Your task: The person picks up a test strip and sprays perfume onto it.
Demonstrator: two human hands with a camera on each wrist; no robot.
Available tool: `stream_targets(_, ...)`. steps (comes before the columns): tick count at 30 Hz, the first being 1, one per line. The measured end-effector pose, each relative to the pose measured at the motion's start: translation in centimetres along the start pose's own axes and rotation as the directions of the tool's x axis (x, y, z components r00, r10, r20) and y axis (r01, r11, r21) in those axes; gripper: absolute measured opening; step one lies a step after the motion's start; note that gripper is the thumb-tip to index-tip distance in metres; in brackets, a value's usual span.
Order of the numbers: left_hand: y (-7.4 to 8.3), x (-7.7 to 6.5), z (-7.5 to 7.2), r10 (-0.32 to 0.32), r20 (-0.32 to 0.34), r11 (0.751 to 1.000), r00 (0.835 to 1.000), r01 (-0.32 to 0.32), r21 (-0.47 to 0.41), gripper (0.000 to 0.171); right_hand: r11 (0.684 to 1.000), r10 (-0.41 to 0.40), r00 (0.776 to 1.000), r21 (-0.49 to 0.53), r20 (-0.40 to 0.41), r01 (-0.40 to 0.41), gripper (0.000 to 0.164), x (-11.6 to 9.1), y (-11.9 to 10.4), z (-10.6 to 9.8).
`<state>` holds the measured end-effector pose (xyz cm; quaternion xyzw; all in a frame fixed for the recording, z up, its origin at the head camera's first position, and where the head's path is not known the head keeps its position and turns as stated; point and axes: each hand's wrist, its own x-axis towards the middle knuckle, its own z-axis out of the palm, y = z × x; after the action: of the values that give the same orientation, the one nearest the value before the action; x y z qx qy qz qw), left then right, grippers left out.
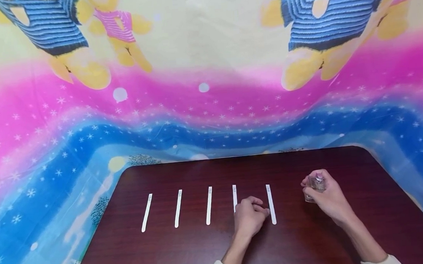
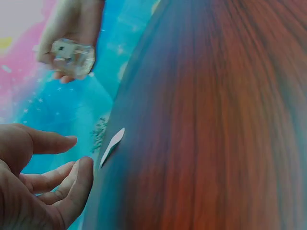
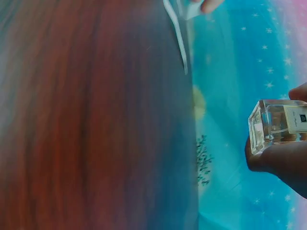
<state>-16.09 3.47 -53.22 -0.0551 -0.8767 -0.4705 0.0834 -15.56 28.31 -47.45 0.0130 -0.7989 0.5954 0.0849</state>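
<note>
My right hand (image 1: pixel 331 199) grips a small clear glass perfume bottle (image 1: pixel 318 184) above the right side of the table. In the right wrist view the bottle (image 3: pixel 273 122) shows thick glass walls and a pale label. My left hand (image 1: pixel 249 217) is over the table between the two rightmost white paper strips, covering the lower part of one strip (image 1: pixel 234 192). Its fingertips are close to the rightmost strip (image 1: pixel 271 206); contact cannot be told. In the left wrist view the thumb and fingers (image 2: pixel 79 179) stand apart with nothing between them.
More white paper strips (image 1: pixel 209 206) lie spaced in a row to the left, with small writing at their far ends. The dark wooden table (image 1: pixel 161 256) has rounded far corners. A printed cloth (image 1: pixel 202 108) with bears and snowflakes hangs behind and around it.
</note>
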Motion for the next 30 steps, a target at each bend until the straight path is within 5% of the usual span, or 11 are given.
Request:
stream_targets(5, 1.9, -0.9, -4.7, -0.058, 0.059, 0.997, 0.997, 0.061, -0.039, 0.022, 1.0, -0.005, 1.0, -0.028, 0.007, 0.005, 0.033, 0.0, 1.8, -1.0)
stream_targets(14, 0.8, -1.5, -10.6, -0.13, 0.083, 0.986, 0.988, 0.138, -0.093, 0.024, 0.998, -0.07, 0.994, 0.013, 0.088, 0.069, 0.032, 1.1, 3.9, -2.1)
stream_targets(22, -0.4, -1.8, -14.3, -0.139, 0.069, 0.988, 0.988, 0.142, -0.055, 0.025, 0.971, -0.065, 0.95, 0.241, 0.307, -0.011, 0.033, 1.4, 5.2, -3.3)
stream_targets(30, -1.3, -2.0, -16.1, -0.155, 0.053, 0.987, 0.986, 0.157, -0.035, 0.026, 0.973, -0.033, 0.913, 0.221, 0.407, -0.063, 0.038, 1.8, 5.7, -3.3)
